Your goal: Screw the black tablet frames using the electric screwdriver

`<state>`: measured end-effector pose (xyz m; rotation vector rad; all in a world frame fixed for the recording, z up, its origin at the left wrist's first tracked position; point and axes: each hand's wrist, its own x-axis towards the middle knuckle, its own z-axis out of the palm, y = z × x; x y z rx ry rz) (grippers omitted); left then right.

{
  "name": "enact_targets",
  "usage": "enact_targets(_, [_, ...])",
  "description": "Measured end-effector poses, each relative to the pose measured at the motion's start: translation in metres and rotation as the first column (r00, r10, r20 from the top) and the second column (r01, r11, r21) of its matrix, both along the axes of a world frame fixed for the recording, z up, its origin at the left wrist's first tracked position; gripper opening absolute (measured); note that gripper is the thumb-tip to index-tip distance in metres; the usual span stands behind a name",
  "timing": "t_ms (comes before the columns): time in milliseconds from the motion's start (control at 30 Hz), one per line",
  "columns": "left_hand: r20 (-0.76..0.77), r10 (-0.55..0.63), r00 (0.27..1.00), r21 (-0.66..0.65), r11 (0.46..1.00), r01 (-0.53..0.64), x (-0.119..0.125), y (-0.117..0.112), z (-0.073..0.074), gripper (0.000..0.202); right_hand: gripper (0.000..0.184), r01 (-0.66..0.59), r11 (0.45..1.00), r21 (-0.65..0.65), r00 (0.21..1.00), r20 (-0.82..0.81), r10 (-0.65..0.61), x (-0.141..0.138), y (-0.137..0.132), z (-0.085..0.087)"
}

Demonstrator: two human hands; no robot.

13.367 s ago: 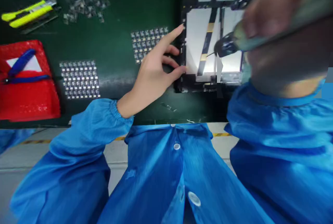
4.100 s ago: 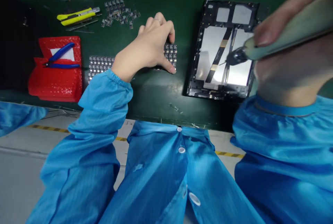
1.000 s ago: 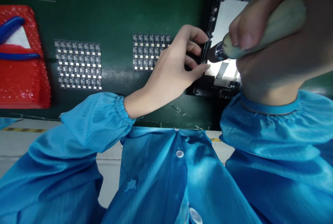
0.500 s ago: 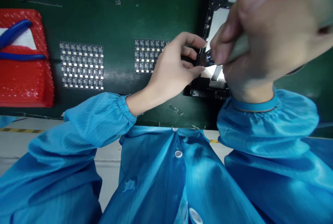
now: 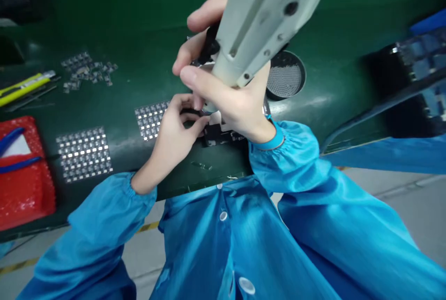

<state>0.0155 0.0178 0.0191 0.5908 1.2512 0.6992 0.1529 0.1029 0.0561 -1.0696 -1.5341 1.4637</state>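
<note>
My right hand (image 5: 240,105) is wrapped round a pale electric screwdriver (image 5: 265,21), whose thick body leans up toward the camera. Its tip points down at a black device housing (image 5: 223,138) with a white panel, and the hand hides most of both. At the housing's left edge, my left hand (image 5: 176,128) has its thumb and curled fingers closed on the rim. A panel of small circuit boards (image 5: 149,121) lies partly under the left hand. Further left is a second panel of circuit boards (image 5: 84,153).
A round black dish (image 5: 287,77) of small parts stands right of the housing. Loose board pieces (image 5: 88,72), a yellow cutter (image 5: 24,88) and a red bubble-wrap pouch (image 5: 31,193) with blue-handled pliers (image 5: 21,166) lie left. Dark trays (image 5: 421,68) and a cable (image 5: 376,109) are at right.
The camera view has turned and widened, bringing the screwdriver's body, the round dish and the right-hand trays into view. The right hand stays on the screwdriver over the housing; the left stays at its edge.
</note>
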Motion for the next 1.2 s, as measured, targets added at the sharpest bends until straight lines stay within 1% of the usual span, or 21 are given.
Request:
enact_targets(67, [-0.009, -0.033, 0.999, -0.025, 0.999, 0.033, -0.004, -0.001, 0.002, 0.036, 0.049, 0.002, 1.000, 0.003, 0.998, -0.062, -0.002, 0.016, 0.007, 0.009])
enact_targets(133, [-0.027, -0.072, 0.997, -0.040, 0.997, 0.071, -0.009, 0.001, 0.005, 0.038, 0.043, 0.020, 0.999, -0.050, 0.995, -0.101, -0.025, 0.040, 0.014, 0.020])
enact_targets(200, [-0.042, -0.147, 0.988, -0.044, 0.988, 0.145, -0.013, 0.006, 0.010, 0.035, 0.038, 0.059, 0.991, -0.117, 0.993, -0.093, -0.070, 0.070, 0.022, 0.027])
enact_targets(233, [-0.047, -0.200, 0.979, -0.044, 0.979, 0.198, -0.015, 0.009, 0.012, 0.031, 0.038, 0.087, 0.988, -0.129, 0.993, -0.071, -0.097, 0.085, 0.025, 0.027])
enact_targets(267, [-0.057, -0.257, 0.965, -0.039, 0.966, 0.255, -0.017, 0.013, 0.015, 0.027, 0.038, 0.121, 0.985, -0.121, 0.991, -0.039, -0.126, 0.100, 0.028, 0.024])
enact_targets(333, [-0.087, -0.360, 0.929, -0.021, 0.933, 0.360, -0.019, 0.021, 0.019, 0.018, 0.036, 0.229, 0.972, -0.054, 0.973, -0.014, -0.230, 0.124, 0.032, 0.012])
enact_targets(433, [-0.138, -0.438, 0.888, -0.022, 0.898, 0.439, -0.022, 0.032, 0.023, 0.013, 0.030, 0.387, 0.922, 0.031, 0.918, -0.111, -0.381, 0.144, 0.031, -0.013])
enact_targets(467, [-0.135, -0.453, 0.881, -0.036, 0.891, 0.452, -0.022, 0.034, 0.024, 0.013, 0.028, 0.422, 0.906, 0.041, 0.900, -0.141, -0.413, 0.147, 0.029, -0.021])
enact_targets(533, [-0.110, -0.462, 0.880, -0.073, 0.887, 0.456, -0.024, 0.037, 0.024, 0.014, 0.028, 0.454, 0.890, 0.033, 0.882, -0.162, -0.443, 0.149, 0.026, -0.032])
enact_targets(633, [-0.092, -0.431, 0.897, -0.107, 0.900, 0.422, -0.027, 0.037, 0.024, 0.016, 0.037, 0.498, 0.867, 0.015, 0.857, -0.165, -0.489, 0.147, 0.020, -0.040])
enact_targets(767, [-0.092, -0.404, 0.910, -0.072, 0.914, 0.398, -0.028, 0.034, 0.026, 0.011, 0.044, 0.543, 0.838, -0.040, 0.829, -0.129, -0.544, 0.139, 0.015, -0.036])
enact_targets(867, [-0.099, -0.403, 0.910, -0.052, 0.915, 0.400, -0.028, 0.034, 0.028, 0.011, 0.060, 0.553, 0.828, -0.090, 0.824, -0.084, -0.560, 0.134, 0.012, -0.030])
enact_targets(933, [-0.113, -0.399, 0.910, -0.056, 0.917, 0.395, -0.027, 0.034, 0.028, 0.012, 0.069, 0.544, 0.832, -0.107, 0.831, -0.068, -0.552, 0.131, 0.012, -0.028])
enact_targets(1100, [-0.117, -0.381, 0.917, -0.063, 0.925, 0.376, -0.026, 0.034, 0.028, 0.011, 0.064, 0.534, 0.840, -0.096, 0.833, -0.108, -0.542, 0.131, 0.011, -0.029])
enact_targets(1167, [-0.117, -0.373, 0.920, -0.066, 0.927, 0.368, -0.025, 0.034, 0.027, 0.011, 0.061, 0.507, 0.858, -0.086, 0.850, -0.112, -0.514, 0.132, 0.011, -0.029])
enact_targets(1200, [-0.114, -0.367, 0.923, -0.069, 0.930, 0.361, -0.025, 0.034, 0.025, 0.012, 0.056, 0.482, 0.873, -0.075, 0.867, -0.102, -0.487, 0.133, 0.011, -0.030])
